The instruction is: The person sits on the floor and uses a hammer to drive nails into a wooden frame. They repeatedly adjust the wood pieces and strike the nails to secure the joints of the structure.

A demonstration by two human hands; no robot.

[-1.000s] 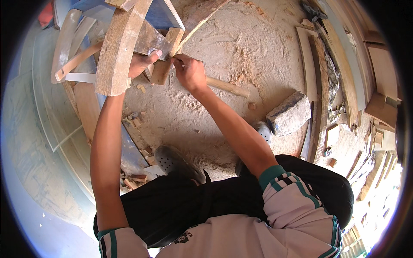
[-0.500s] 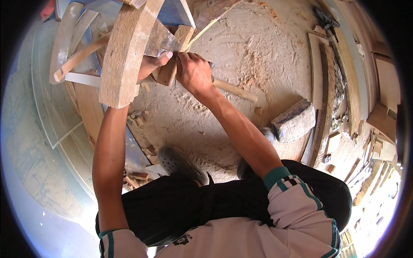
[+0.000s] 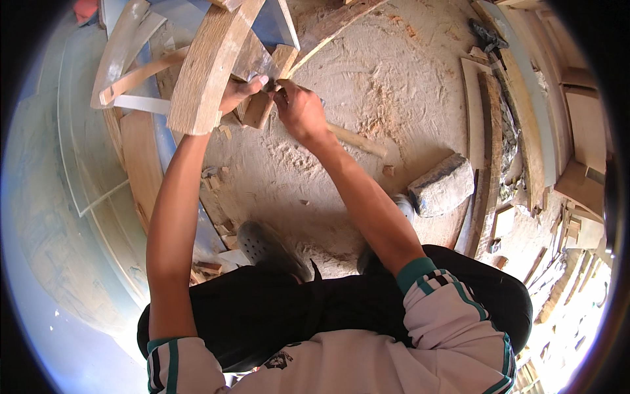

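Note:
My left hand (image 3: pixel 237 94) reaches behind a thick curved wooden piece (image 3: pixel 211 69). Its thumb points right beside a flat dark plate (image 3: pixel 254 58), while the other fingers are hidden. Just right of that thumb, my right hand (image 3: pixel 300 115) is closed in a pinch at the edge of a short wooden block (image 3: pixel 260 108). Whatever lies between those fingertips is too small to make out. A round wooden handle (image 3: pixel 357 139) lies on the floor behind my right wrist, its far end partly covered by the hand.
A dusty pale block (image 3: pixel 443 185) rests on the floor to the right, near my shoe. Long boards (image 3: pixel 489 151) line the right side. Large glass-like sheets (image 3: pixel 85 157) lean at the left, and wood scraps (image 3: pixel 210 184) lie beside my left forearm.
The view has shifted slightly, so the wooden piece and my left hand appear further right and higher. My right fingers have drawn into a pinch, with a little more of the block's edge showing.

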